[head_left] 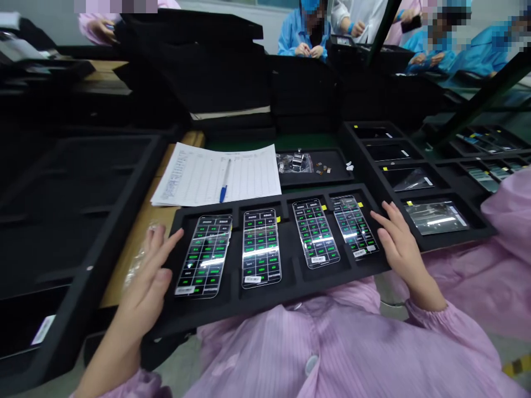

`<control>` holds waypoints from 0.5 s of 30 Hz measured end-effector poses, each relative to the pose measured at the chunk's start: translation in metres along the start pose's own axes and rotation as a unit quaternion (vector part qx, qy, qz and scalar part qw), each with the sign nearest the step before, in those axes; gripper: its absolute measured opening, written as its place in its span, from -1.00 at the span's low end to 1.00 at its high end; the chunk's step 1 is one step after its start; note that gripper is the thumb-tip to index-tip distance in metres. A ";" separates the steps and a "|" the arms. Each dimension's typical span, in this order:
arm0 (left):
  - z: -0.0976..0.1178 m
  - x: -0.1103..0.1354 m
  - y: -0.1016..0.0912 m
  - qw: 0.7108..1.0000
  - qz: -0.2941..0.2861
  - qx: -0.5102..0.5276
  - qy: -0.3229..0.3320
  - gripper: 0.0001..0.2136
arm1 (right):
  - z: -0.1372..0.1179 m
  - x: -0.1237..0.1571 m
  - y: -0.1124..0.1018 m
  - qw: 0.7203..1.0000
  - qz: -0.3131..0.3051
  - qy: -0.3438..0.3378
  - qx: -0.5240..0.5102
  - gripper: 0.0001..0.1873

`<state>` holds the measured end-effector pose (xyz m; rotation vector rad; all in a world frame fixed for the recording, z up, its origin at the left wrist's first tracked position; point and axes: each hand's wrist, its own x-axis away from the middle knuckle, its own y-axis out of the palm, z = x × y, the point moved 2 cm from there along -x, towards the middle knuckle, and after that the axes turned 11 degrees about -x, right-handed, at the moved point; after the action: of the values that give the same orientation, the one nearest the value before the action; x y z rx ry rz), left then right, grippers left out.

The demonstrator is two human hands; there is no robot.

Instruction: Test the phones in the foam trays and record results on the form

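Observation:
A black foam tray (290,287) lies in front of me with several lit phones in its slots, their screens showing grids of green text. My left hand (147,276) is at the tray's left end, fingers stretched out, beside the leftmost phone (205,257). At the right end my right hand (398,243) has its fingers spread, near the rightmost phone (354,226). Between them sit two more phones, one left of centre (261,249) and one right of centre (316,234). Whether either palm touches the tray edge I cannot tell.
Behind the tray lie printed sheets (199,171) with a blue pen (224,185) on them. A shallow black tray (344,176) holds small metal parts. Another foam tray (443,190) with dark screens stands right, a large black tray (83,182) left. Co-workers sit across.

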<state>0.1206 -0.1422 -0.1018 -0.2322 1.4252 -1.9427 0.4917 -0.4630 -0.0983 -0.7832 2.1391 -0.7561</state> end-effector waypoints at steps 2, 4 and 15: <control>0.000 0.006 0.002 0.999 0.018 0.039 -0.018 -0.52 | 0.001 0.002 -0.001 1.000 0.003 0.016 -0.006 -0.47; 0.004 0.012 0.003 0.997 0.024 0.059 -0.041 -0.49 | 0.003 0.003 -0.002 0.999 -0.007 0.029 -0.010 -0.45; 0.034 0.014 -0.009 0.994 0.046 -0.059 -0.086 -0.46 | 0.011 0.000 0.000 0.995 0.040 0.089 -0.020 -0.37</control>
<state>0.1243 -0.1764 -0.0846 -0.3712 1.4122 -1.7234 0.5002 -0.4659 -0.1047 -0.6670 2.3379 -0.7668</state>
